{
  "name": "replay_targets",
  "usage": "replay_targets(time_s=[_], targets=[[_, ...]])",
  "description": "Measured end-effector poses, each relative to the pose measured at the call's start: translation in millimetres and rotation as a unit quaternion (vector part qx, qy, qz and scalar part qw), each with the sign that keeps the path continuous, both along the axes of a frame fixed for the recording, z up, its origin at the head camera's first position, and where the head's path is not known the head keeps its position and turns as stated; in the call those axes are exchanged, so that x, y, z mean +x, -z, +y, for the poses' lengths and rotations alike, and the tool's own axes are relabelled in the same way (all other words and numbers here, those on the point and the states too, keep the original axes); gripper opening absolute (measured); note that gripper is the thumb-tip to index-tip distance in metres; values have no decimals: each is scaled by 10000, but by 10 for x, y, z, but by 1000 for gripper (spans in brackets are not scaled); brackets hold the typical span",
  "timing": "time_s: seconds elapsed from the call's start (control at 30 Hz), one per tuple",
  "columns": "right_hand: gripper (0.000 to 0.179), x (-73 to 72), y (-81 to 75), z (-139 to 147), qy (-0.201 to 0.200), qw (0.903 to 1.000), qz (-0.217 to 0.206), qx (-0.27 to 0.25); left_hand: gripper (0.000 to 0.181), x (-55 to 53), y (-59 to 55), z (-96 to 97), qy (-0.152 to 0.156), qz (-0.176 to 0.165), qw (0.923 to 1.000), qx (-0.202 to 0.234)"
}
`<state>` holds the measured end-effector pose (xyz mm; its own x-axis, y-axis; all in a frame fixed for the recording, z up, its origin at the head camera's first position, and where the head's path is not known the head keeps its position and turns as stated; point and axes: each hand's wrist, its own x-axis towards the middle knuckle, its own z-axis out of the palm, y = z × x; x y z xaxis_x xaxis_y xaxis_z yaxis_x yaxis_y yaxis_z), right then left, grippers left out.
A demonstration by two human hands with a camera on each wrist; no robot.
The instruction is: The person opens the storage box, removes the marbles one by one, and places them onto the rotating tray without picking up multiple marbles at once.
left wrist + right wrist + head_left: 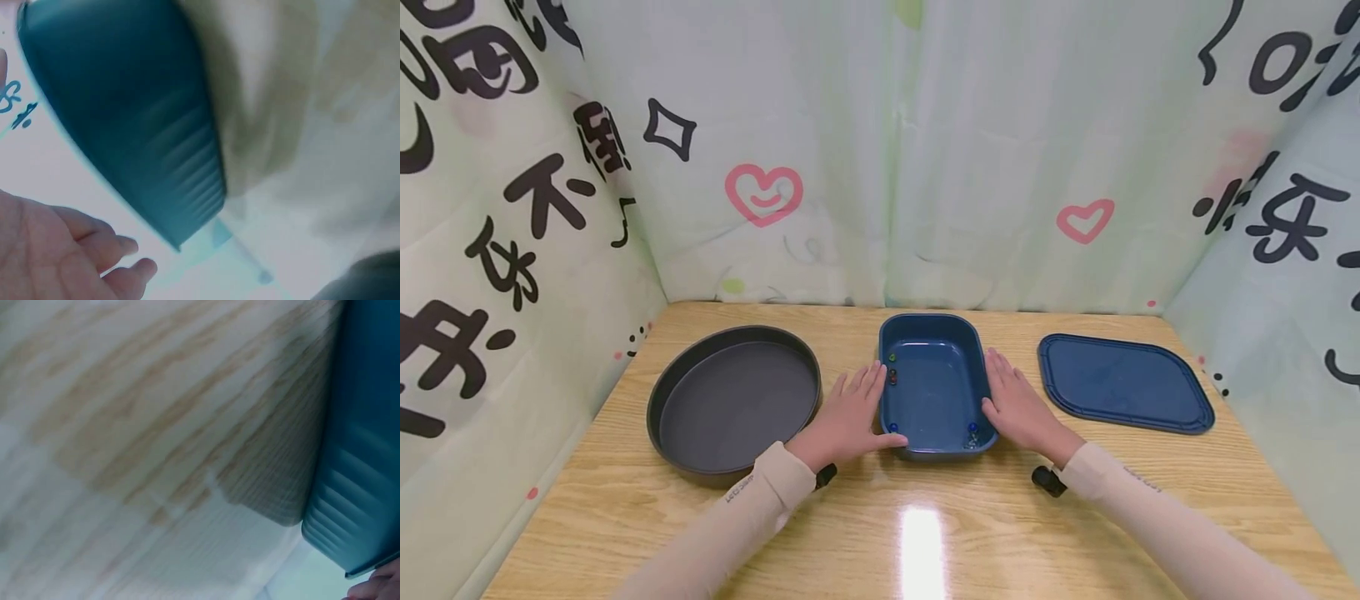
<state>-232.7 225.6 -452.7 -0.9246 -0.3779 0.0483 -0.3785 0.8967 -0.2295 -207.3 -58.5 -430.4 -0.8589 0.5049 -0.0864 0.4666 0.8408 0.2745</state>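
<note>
A deep blue rectangular tub [936, 404] stands between my two hands in the head view. Several small glass-like balls lie inside: a green ball [892, 357] and reddish ones along the left wall, a blue ball [892, 427] at the near left corner, another blue ball [972, 427] with clear ones at the near right. My left hand [850, 421] touches the tub's left side, fingers extended, thumb at the near left corner. Against the right side rests my right hand [1021, 406], its fingers straight. Both wrist views show the tub's ribbed outer wall [187, 150].
On the left sits a round dark grey pan [737, 408], close to my left wrist. A flat blue lid [1123, 383] lies to the right. Printed curtains [850, 167] enclose the wooden table [985, 533] at the back and both sides.
</note>
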Motion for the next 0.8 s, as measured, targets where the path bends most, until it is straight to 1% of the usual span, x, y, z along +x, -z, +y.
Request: replay_targets(time_s=[0.1,0.23,0.4,0.5,0.63,0.8], targets=[[65,-6,-12,8,-47,9998,69,188,102,-65,-71,1,103,39,9999,-111],[64,-29,-46,30,-171,9980,275,537,102,-137,-140,19,212,110,9994,-240],[61,-108,-64,73,-292,9958,399,771,101,-203,-213,67,300,115,9989,-353],[60,-186,-79,94,-357,9950,431,826,100,-241,-258,97,369,155,9983,-432],[59,-340,-116,113,-448,9942,420,887,99,-291,-311,149,457,239,9972,-541],[58,-534,-156,136,-533,9941,354,876,100,-322,-320,226,573,366,9949,-750]])
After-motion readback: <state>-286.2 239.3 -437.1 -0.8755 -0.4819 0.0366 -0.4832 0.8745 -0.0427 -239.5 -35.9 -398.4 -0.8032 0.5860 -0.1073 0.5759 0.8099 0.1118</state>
